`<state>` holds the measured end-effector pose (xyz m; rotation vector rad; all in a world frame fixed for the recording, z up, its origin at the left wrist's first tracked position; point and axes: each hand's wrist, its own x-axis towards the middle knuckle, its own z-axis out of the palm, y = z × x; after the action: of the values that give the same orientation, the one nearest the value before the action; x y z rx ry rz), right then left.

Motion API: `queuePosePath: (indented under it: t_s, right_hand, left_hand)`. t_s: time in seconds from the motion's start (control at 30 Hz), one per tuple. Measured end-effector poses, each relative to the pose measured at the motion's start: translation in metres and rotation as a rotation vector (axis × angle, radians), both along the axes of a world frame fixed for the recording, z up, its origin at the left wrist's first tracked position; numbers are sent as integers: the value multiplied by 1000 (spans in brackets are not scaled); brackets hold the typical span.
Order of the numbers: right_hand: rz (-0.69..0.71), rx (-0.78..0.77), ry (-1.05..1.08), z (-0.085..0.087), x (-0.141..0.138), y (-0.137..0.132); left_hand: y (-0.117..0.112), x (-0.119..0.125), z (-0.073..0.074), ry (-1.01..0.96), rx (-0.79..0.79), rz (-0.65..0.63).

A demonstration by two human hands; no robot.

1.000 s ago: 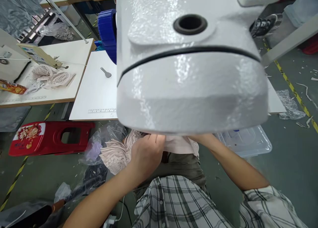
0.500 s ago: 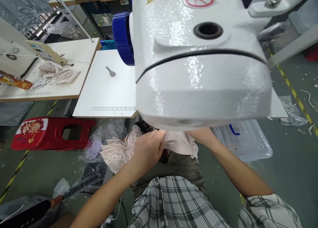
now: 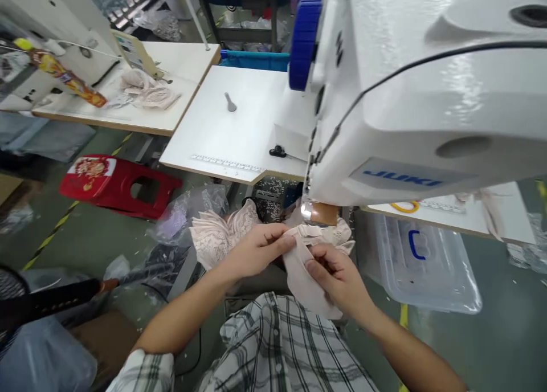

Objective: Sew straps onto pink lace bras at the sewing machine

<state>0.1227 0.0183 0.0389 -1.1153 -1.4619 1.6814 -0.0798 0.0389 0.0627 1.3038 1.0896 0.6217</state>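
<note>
Over my lap, both hands hold a pale pink garment piece (image 3: pixel 305 278) with a lace edge. My left hand (image 3: pixel 256 249) pinches its upper edge, fingers closed on the cloth. The fingers of my right hand (image 3: pixel 337 278) are curled round the same fabric from the right. A small strap or band runs between the two hands. More pink lace pieces (image 3: pixel 213 238) lie heaped to the left of my knee. The white sewing machine (image 3: pixel 427 96) with a blue handwheel (image 3: pixel 304 44) looms just above the hands.
The machine stands on a white table (image 3: pixel 222 130) with a printed ruler along its front edge. A clear plastic bin (image 3: pixel 423 261) sits on the floor at right, a red stool (image 3: pixel 119 181) lies at left. Another table (image 3: pixel 141 96) with lace pieces is at far left.
The view has shifted left, so the machine now sits to the right. Both hands have come out from under the machine head, and my right hand is now visible gripping the pink fabric.
</note>
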Motion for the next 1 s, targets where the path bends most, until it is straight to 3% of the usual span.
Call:
queuePosePath:
  t_s: [0.1,0.17,0.23,0.3,0.33,0.43,0.5,0.6,0.67,0.77,0.9,1.0]
  right_hand:
    - [93,-197,273,-4,-41,10]
    - [78,-358,422,-12,-66,22]
    - [-37,-510,491,-25,-82,33]
    - [-195,-551,473,-39,-85,39]
    - [-272,-514,438,-46,-83,39]
    - [-432,-257,233,-64,-70,32]
    - [-405,-28,44,-72,-62,25]
    - [-270,325,-193,-81,-53,15]
    - [-200,490,-295,-84,-46,12]
    - [-146,592,-352,-85,-33,11]
    - [-162,588,-420,-76,-23,17]
    - [-152,533,-445,-70,-24,21]
  left_hand:
    - [-8,-30,19,160,100,111]
    - [-9,-47,28,269,136,86]
    - [-7,-57,26,355,140,-5]
    - [-2,-60,13,447,165,-53]
    - [-1,-58,3,511,203,-13]
    - [-1,-42,-31,672,326,271]
    - [-4,-26,-50,560,236,321]
    - [-9,-4,-68,204,7,270]
    - [-11,3,-71,123,-11,335]
    - [-14,5,-67,247,110,344]
    - [-17,4,-54,358,257,172]
    - [-19,7,-47,321,249,168]
